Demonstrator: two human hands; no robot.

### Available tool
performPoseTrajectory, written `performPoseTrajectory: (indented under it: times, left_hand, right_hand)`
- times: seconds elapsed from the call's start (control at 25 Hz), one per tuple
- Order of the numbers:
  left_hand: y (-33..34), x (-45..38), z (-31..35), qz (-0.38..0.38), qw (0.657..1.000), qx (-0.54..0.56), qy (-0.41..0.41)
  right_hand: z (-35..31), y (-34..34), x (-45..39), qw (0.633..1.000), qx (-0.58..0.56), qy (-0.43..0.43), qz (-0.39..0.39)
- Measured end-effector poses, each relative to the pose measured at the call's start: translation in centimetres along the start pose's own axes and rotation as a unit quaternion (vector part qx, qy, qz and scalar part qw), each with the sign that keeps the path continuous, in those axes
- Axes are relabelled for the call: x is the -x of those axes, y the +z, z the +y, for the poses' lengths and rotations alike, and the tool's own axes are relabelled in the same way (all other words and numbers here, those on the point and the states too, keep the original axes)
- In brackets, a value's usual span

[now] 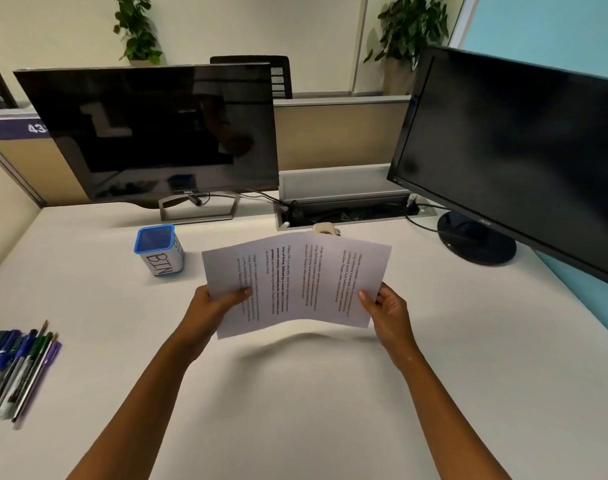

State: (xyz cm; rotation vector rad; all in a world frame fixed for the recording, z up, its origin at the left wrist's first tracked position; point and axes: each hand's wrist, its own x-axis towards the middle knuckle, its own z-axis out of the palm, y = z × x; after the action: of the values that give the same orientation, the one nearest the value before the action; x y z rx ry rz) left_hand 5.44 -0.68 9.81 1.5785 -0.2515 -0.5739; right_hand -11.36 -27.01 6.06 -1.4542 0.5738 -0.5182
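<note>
A blue mesh cup marked BIN [160, 251] stands on the white worktop [295, 403]; behind the cup, just to its right, is the stand of a dark Dell monitor [157, 133]; far to the cup's right a second dark monitor [513, 150] leans in on a round black foot; between the two screens, right of and behind the cup, an open grey cable tray [344, 199] shows black leads. In front of the cup and to its left a loose heap of pens and markers [15, 368] lies at the worktop's edge. Nothing sits between the cup and the paper.

The printed paper [295, 282] is held in the air just right of the cup and slightly nearer the person, clear of the worktop — its shadow falls below it. It is white, bowed upward through the middle, with short blocks of black text running sideways; whether it is one sheet or more cannot be told. The left hand [216, 306] grips its left edge, thumb on top; the right hand [387, 310] pinches its right edge the same way.
</note>
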Motion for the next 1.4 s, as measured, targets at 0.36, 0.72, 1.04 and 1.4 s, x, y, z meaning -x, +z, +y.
performPoseTrajectory:
  times: [0.36, 0.72, 1.04, 1.4]
  left_hand:
    - [-0.2, 0.6, -1.8, 0.017, 0.999, 0.019, 0.031]
    - [-0.2, 0.5, -1.9, 0.034, 0.998, 0.021, 0.044]
    - [1.0, 0.8, -3.5, 0.045, 0.997, 0.002, 0.061]
    - [2.9, 0.3, -2.0, 0.03, 0.997, -0.029, 0.067]
  right_hand:
    - [0.1, 0.0, 0.6, 1.0, 0.011, -0.002, 0.007]
    - [0.2, 0.3, 0.2, 1.0, 0.021, -0.005, 0.003]
    - [3.3, -0.3, 0.2, 0.996, 0.063, 0.05, -0.034]
    - [2.5, -1.2, -0.5, 0.995, 0.078, 0.035, 0.047]
